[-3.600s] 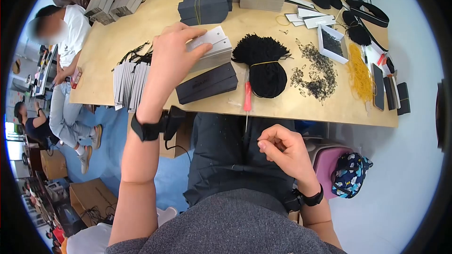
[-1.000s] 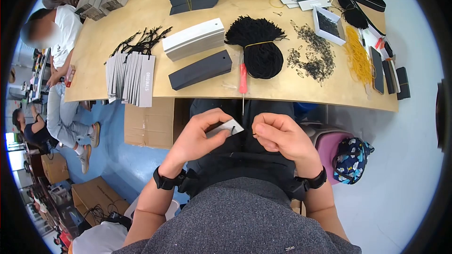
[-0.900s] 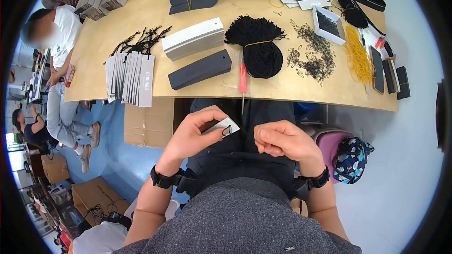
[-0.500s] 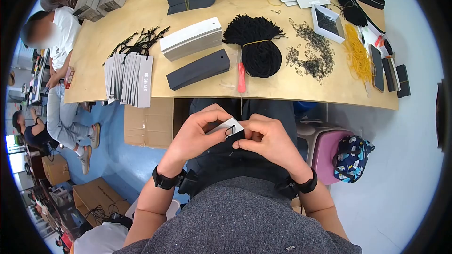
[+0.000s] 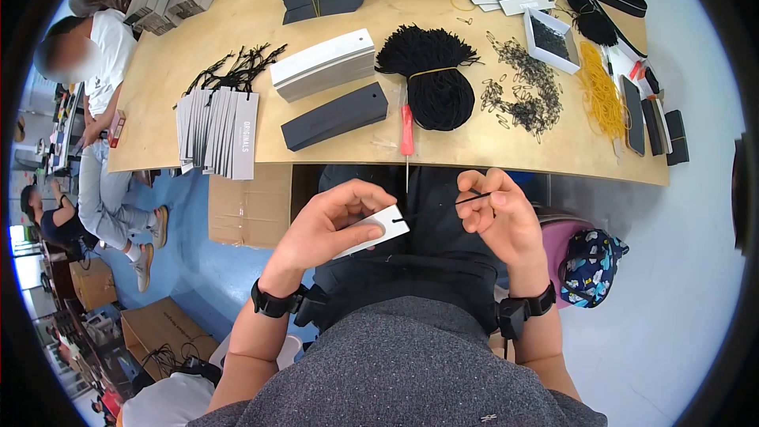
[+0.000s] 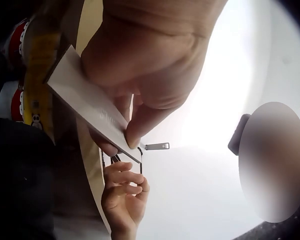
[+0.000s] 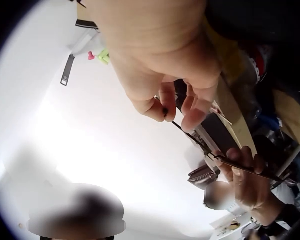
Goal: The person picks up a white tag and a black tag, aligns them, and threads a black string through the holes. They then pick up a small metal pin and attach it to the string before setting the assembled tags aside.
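Note:
My left hand (image 5: 328,225) grips a white hang tag (image 5: 387,229) between thumb and fingers, above the lap and in front of the table edge. A black cord runs through the hole at the tag's right end. To the right, my right hand (image 5: 506,217) is raised and pinches the black cord (image 5: 474,198) between thumb and finger. In the right wrist view the cord (image 7: 182,130) stretches from these fingertips to the tag in the left hand. The left wrist view shows the tag's flat face (image 6: 90,102) slanting under the left thumb and fingers.
Corded tags (image 5: 217,134) lie fanned at left, beside white tags (image 5: 324,63) and dark tags (image 5: 336,119). A black cord bundle (image 5: 443,103), scattered safety pins (image 5: 526,99) and yellow rubber bands (image 5: 601,95) follow rightward. A red-handled tool (image 5: 407,130) overhangs the edge.
My left hand has come from the white tag stack to the lap, bringing a tag. My right hand met the tag half a second ago and has since drawn away rightward with the cord.

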Action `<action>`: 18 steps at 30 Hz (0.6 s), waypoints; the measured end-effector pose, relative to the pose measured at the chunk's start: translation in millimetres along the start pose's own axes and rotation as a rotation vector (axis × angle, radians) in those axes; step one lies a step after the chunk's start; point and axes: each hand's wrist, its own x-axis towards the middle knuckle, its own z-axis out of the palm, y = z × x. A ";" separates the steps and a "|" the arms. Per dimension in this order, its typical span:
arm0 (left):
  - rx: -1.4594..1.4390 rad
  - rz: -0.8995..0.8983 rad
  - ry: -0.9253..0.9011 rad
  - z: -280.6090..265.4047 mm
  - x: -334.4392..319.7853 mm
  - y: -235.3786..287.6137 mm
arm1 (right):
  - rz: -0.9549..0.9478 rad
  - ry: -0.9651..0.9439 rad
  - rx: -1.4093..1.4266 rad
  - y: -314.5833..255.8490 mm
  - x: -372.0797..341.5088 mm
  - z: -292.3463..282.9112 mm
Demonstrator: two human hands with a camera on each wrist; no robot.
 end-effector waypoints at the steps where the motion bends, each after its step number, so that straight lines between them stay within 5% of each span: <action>1: 0.001 0.000 0.001 0.6 -1.0 -0.5 | 0.000 -0.001 0.001 -2.4 0.1 -2.9; 4: 0.090 0.034 0.012 1.7 -3.0 2.3 | 0.077 -0.165 0.088 -3.7 1.1 -10.0; 6: 0.498 0.194 -0.071 2.1 -4.2 15.4 | 0.072 -0.148 0.153 -2.0 2.6 -12.8; 12: 0.269 -0.019 0.122 13.9 -13.3 48.0 | -0.035 0.078 -0.094 -2.4 8.4 -0.7; 14: 0.114 -0.147 0.201 0.1 -11.4 62.3 | -0.051 -0.003 -0.175 -10.1 10.4 16.7; 18: 0.143 0.361 0.445 -48.4 13.0 91.0 | -0.049 -0.024 -0.241 -9.9 6.8 28.4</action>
